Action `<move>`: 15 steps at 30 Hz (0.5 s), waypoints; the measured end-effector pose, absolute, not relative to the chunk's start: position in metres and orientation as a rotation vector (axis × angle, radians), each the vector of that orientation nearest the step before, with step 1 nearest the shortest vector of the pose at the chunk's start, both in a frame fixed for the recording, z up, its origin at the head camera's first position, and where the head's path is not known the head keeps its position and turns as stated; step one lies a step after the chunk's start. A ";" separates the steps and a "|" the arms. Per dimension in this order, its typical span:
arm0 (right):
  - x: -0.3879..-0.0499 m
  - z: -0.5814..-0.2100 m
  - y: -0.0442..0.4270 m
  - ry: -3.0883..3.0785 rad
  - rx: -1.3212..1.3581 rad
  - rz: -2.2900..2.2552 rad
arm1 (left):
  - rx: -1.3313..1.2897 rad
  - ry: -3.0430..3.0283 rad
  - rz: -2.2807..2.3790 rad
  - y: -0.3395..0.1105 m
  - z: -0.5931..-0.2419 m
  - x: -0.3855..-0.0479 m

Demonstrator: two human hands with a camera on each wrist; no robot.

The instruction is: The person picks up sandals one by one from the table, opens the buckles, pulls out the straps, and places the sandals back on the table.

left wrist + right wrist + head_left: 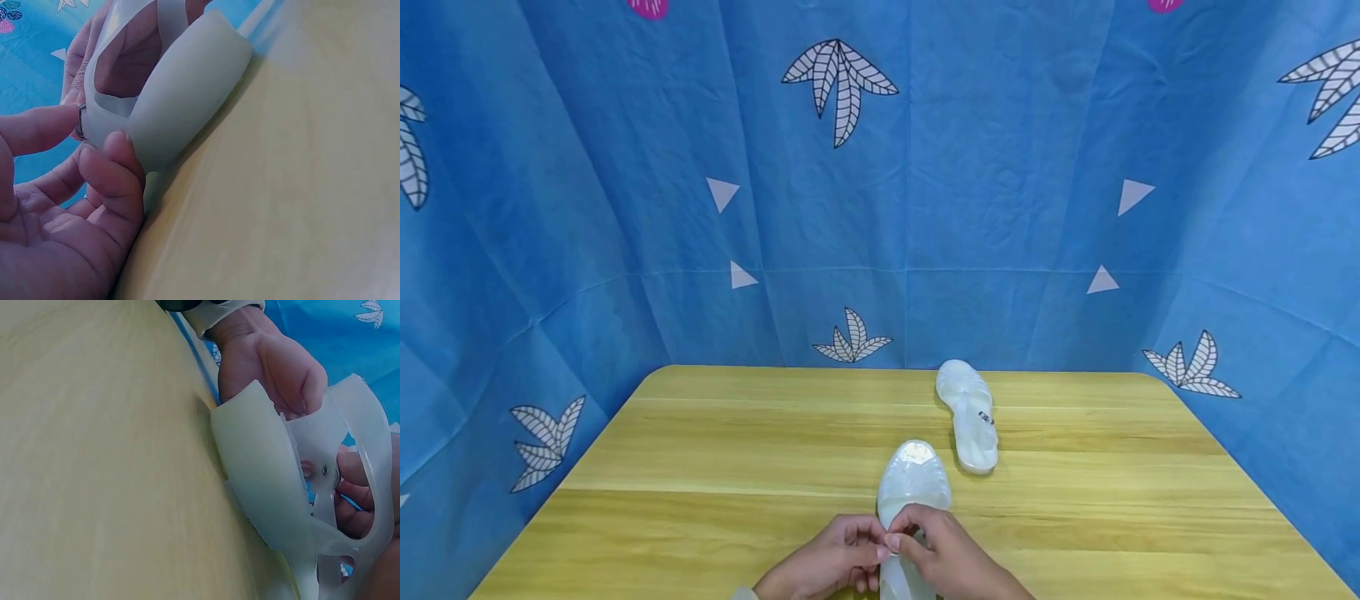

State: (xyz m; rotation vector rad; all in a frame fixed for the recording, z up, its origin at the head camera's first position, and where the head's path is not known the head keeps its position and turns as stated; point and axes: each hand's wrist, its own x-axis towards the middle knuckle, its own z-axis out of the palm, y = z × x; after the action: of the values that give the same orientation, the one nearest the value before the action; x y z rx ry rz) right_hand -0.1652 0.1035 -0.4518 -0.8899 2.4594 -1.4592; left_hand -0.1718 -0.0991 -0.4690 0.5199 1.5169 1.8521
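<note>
A translucent white jelly sandal (914, 477) lies on the table near its front edge, toe pointing away. My left hand (835, 557) is at the left side of its ankle strap (319, 434). In the left wrist view, thumb and fingers pinch the strap at a small metal buckle (80, 120). From the right, my right hand (946, 552) reaches across the sandal and pinches the strap at the same spot. A metal stud (325, 469) shows on the strap's inner face. Fingers hide much of the buckle, so whether it is fastened cannot be told.
A second matching sandal (964, 400) with a metal buckle lies farther back, slightly right, near the table's far edge. The wooden table (737, 450) is bounded at the back and sides by a blue patterned cloth (985, 183).
</note>
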 end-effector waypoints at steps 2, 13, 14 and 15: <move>-0.165 -0.451 0.103 2.458 -0.867 -1.455 | 0.515 1.509 1.854 -0.099 -0.469 -0.172; -0.167 -0.452 0.102 2.450 -0.791 -1.458 | 0.518 1.466 1.862 -0.098 -0.468 -0.172; -0.167 -0.452 0.102 2.449 -0.788 -1.463 | 0.516 1.466 1.861 -0.098 -0.468 -0.172; -0.167 -0.452 0.102 2.451 -0.787 -1.468 | 0.512 1.466 1.861 -0.098 -0.468 -0.172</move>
State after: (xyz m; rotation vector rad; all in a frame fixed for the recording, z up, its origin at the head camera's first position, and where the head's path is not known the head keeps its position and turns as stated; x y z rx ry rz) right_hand -0.1665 0.1021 -0.4524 -0.7874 2.4505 -1.4675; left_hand -0.1716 -0.0985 -0.4681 0.5119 1.4658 1.8607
